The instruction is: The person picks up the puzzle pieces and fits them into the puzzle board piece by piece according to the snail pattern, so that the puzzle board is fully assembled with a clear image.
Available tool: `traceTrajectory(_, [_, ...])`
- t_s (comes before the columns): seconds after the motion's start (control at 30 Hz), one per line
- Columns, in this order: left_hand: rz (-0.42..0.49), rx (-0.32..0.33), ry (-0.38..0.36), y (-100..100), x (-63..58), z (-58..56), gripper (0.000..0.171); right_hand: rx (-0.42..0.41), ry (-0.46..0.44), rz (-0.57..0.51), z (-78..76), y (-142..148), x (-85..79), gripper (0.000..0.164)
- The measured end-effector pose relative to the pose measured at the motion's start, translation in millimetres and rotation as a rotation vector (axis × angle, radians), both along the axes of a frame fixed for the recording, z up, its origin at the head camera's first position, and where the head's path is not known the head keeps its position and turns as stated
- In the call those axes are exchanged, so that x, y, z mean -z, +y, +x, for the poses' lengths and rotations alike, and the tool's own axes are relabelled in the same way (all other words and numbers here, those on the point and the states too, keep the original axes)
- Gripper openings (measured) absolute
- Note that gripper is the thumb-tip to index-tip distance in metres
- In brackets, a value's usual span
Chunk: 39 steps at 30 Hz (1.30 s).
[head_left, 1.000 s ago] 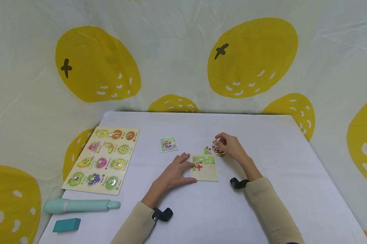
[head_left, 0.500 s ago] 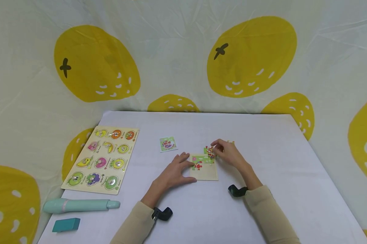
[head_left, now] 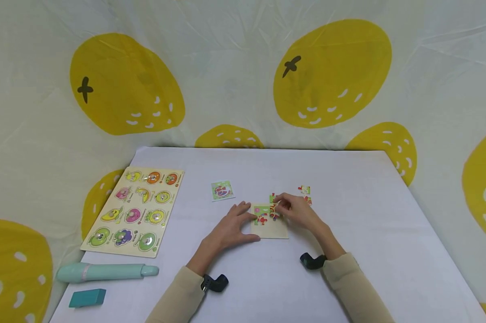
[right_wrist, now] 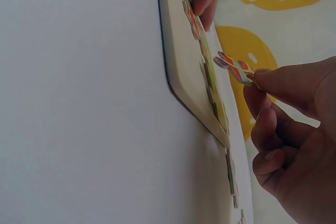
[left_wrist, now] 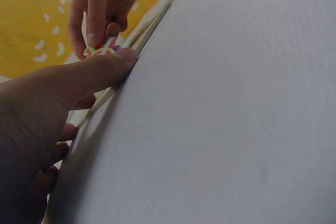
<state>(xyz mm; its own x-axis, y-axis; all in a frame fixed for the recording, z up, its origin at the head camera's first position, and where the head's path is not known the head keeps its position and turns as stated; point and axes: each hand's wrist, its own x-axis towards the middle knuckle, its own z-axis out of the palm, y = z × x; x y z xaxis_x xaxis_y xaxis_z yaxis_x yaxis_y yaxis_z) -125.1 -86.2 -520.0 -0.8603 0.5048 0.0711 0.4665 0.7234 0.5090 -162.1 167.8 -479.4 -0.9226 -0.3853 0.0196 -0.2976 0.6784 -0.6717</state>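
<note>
Two hands work at one tray on the desk (head_left: 348, 179). The left hand (head_left: 232, 226) has its fingers spread, thumb and fingertips touching the left side of the tray (head_left: 269, 232). The right hand (head_left: 297, 211) pinches one piece (right_wrist: 239, 70) between thumb and fingers, just above the far right part of the tray.

One loose piece (head_left: 271, 198) lies just beyond the tray's far edge; more pieces (head_left: 305, 190) lie beyond and to its right, too covered by the right hand to count. One card (head_left: 223, 191) lies beyond the tray to the left. Well left of it are one board (head_left: 119, 250) with twelve fruits, one mint wand (head_left: 110, 272) and one teal block (head_left: 87, 298). The right hand hides the tray's far right corner.

The tray is square pale wood, green puzzle along its far side, red figure at left, near part bare. The pinched piece is knobbly, red, yellow and purple.
</note>
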Motion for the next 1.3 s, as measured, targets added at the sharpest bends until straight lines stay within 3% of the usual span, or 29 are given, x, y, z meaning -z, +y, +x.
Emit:
traceTrajectory(0.43, [-0.007,0.002,-0.006,-0.1,1.1,-0.6,0.066,-0.066,-0.098,0.01,5.1,-9.1,11.0,0.016])
traceTrajectory(1.03, [-0.014,-0.008,-0.015,-0.9,2.6,-0.4,0.065,-0.048,-0.034,0.088,10.2,-16.7,11.4,0.015])
traceTrajectory(1.3, [-0.016,-0.007,-0.013,-1.1,2.5,-1.3,0.065,-0.094,-0.019,0.098,10.6,-16.5,10.7,0.018])
